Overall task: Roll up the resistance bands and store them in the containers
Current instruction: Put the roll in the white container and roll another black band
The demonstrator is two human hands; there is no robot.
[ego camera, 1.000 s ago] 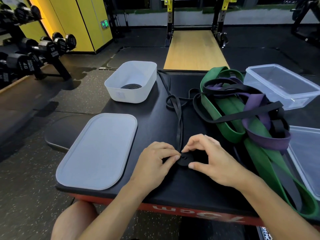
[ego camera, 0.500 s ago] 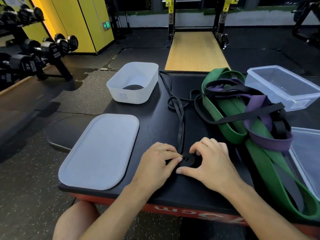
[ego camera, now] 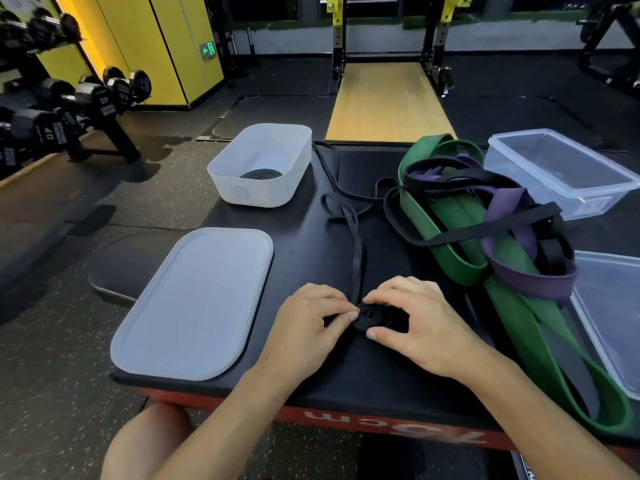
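Two hands work at the near edge of the padded box (ego camera: 298, 237): left hand (ego camera: 311, 323), right hand (ego camera: 419, 327). There are two black coils, a half-wound coil (ego camera: 372, 317) and a finished coil (ego camera: 262, 174). Two tubs stand at the far corners: white tub (ego camera: 256, 192), clear tub (ego camera: 530, 188). There is one frosted lid (ego camera: 194, 306) and one clear plastic piece (ego camera: 609, 306) at the right edge. The tangled pile seems to hold one green band (ego camera: 446, 237), one purple band (ego camera: 533, 282) and a few black bands (ego camera: 502, 230).

Black roll (ego camera: 372, 317): R side under right hand (ego camera: 426, 327), L rim behind left hand (ego camera: 308, 327) fingers (ego camera: 343, 316). Coiled band (ego camera: 261, 174) in white tub (ego camera: 242, 197): front part behind tub wall; tub label (ego camera: 239, 190) too small to read. Near clear box (ego camera: 609, 289) cut off by R edge, dumbbells (ego camera: 41, 129) by L edge, both forearms (ego camera: 540, 410) by btm edge.
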